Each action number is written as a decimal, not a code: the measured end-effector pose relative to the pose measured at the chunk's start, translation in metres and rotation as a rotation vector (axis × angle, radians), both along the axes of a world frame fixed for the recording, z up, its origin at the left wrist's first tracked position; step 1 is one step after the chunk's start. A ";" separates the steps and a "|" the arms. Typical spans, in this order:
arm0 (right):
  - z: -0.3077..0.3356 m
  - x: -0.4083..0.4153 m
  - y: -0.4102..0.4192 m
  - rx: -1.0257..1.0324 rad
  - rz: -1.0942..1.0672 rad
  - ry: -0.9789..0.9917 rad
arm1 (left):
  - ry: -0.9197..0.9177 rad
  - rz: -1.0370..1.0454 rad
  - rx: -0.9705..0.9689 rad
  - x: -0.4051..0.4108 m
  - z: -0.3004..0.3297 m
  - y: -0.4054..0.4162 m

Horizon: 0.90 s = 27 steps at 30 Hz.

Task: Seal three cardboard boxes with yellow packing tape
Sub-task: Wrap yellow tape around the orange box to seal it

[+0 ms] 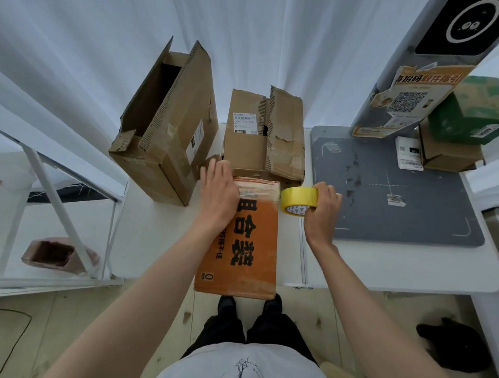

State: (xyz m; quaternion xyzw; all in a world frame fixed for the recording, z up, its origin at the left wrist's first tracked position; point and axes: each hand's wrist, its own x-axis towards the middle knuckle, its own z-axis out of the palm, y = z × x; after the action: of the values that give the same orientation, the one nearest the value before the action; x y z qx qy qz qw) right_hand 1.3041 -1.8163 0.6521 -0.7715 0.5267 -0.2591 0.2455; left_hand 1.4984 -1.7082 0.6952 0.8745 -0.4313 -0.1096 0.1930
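I'm pressing my left hand (217, 191) flat, fingers straight, on the far end of the orange box (246, 246) lying on the white counter (412, 266). My right hand (324, 205) is keeping a closed grip around the yellow tape roll (299, 201), just right of the orange box's far corner. Two open brown boxes (170, 127) are sitting beyond the orange box.

Parcel pickup or packing station: worn shipping cartons (170, 127), QR-code poster (406, 101), grey scanning mat (401, 196), white table (412, 264).
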 end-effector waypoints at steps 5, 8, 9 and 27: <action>-0.006 -0.001 0.000 0.024 -0.021 -0.018 | 0.228 -0.136 -0.081 -0.016 0.003 -0.024; -0.009 -0.004 -0.002 0.038 -0.046 -0.036 | 0.195 -0.082 -0.099 -0.019 -0.003 -0.031; -0.010 -0.005 -0.003 0.045 -0.048 -0.043 | 0.133 -0.087 -0.028 -0.020 -0.005 -0.034; -0.031 -0.015 -0.005 0.368 -0.075 -0.375 | -0.140 -0.158 0.211 -0.022 -0.018 -0.041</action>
State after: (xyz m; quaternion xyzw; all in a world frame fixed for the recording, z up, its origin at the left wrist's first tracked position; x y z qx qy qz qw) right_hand 1.2895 -1.8210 0.6208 -0.6321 0.5386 -0.3062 0.4653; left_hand 1.4762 -1.7489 0.6770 0.8588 -0.4973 -0.1078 0.0601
